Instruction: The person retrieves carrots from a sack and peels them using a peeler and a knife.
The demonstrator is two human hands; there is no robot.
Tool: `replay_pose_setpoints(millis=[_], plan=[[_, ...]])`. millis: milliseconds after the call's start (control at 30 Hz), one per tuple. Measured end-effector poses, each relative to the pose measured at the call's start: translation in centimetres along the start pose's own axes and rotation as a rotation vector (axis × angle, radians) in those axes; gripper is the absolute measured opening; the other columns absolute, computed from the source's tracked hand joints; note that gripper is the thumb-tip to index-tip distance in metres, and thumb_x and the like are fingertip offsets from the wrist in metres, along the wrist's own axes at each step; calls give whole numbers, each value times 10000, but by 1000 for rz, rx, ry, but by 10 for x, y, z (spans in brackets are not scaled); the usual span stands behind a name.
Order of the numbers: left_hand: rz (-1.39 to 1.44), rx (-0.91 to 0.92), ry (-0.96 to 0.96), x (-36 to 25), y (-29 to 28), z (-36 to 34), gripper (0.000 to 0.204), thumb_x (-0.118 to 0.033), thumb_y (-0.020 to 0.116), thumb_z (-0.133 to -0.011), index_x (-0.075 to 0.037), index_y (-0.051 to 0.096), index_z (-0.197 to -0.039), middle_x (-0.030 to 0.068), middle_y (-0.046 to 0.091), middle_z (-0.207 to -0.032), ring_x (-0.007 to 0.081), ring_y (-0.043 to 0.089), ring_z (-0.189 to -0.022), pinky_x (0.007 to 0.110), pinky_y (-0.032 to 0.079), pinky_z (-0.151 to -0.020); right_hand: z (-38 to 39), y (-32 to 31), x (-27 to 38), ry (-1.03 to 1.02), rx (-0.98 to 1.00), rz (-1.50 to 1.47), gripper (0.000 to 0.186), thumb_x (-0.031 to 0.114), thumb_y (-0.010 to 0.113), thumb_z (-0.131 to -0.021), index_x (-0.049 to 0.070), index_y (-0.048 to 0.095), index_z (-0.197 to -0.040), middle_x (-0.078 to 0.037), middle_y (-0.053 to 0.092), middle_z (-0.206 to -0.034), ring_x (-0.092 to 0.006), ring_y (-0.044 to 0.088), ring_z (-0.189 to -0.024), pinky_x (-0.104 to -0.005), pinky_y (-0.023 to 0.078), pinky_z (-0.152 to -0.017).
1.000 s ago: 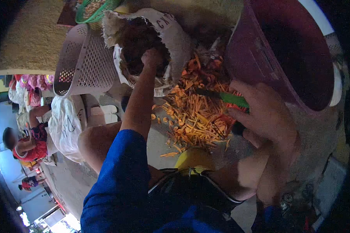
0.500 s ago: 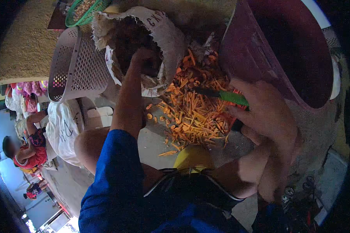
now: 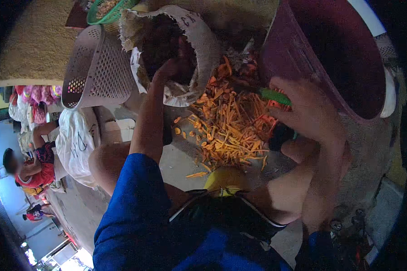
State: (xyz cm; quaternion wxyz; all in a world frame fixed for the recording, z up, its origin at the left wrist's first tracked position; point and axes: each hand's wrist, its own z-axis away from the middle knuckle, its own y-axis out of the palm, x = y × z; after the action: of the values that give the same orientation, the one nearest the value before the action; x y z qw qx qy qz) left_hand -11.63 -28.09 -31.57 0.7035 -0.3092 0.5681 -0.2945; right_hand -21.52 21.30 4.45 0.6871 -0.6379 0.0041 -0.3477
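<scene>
My left hand (image 3: pixel 172 70) reaches into the mouth of an upright woven sack (image 3: pixel 208 54); its fingers are lost in the dark inside, and I cannot make out what they touch. My right hand (image 3: pixel 305 108) is closed on a knife (image 3: pixel 276 96) with a green handle. The knife's dark blade points left, over a heap of orange root pieces (image 3: pixel 230 131), cut in sticks, rounds and scraps. Below the knife handle, an orange-red plastic lattice piece (image 3: pixel 266 125) shows beside the heap. A yellow rounded object (image 3: pixel 224 178) sits between my legs at the heap's near edge.
A large maroon tub (image 3: pixel 294 58) stands at the far right. Left of the sack is a perforated plastic basket (image 3: pixel 115 67), with a green basket (image 3: pixel 105 16) behind it. A filled white sack (image 3: pixel 77 147) stands at left, near a seated person in red (image 3: pixel 38 169).
My left hand has shifted slightly within the sack's mouth. My right hand and the knife have risen a little in the picture. The whole view has tilted slightly.
</scene>
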Motion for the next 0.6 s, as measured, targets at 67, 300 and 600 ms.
replay_pose_setpoints(millis=[67, 300, 600], plan=[[315, -130, 58, -12, -26, 27, 335, -213, 531, -979, -2, 640, -1215, 156, 699, -1123, 238, 633, -1090, 362, 472, -971, -4, 1, 2, -33, -15, -28, 371, 286, 746, -824, 75, 602, -1094, -195, 658, -923, -375, 653, -893, -482, 501, -764], [951, -326, 32, -177, -58, 81, 444, -342, 493, -1029, -61, 493, -1373, 94, 604, -1269, 227, 603, -1125, 367, 495, -967, 5, 12, -1, -25, -45, 40, 410, 326, 741, -828, 52, 609, -1103, -215, 671, -949, -402, 661, -910, -494, 511, -788], [1361, -167, 56, -295, -90, 110, 512, -362, 536, -1012, -41, 451, -1402, 128, 586, -1284, 240, 593, -1172, 406, 506, -963, -6, 28, -5, -125, -109, -44, 509, 302, 734, -850, 63, 563, -1266, -202, 651, -1112, -371, 630, -1039, -461, 496, -894]])
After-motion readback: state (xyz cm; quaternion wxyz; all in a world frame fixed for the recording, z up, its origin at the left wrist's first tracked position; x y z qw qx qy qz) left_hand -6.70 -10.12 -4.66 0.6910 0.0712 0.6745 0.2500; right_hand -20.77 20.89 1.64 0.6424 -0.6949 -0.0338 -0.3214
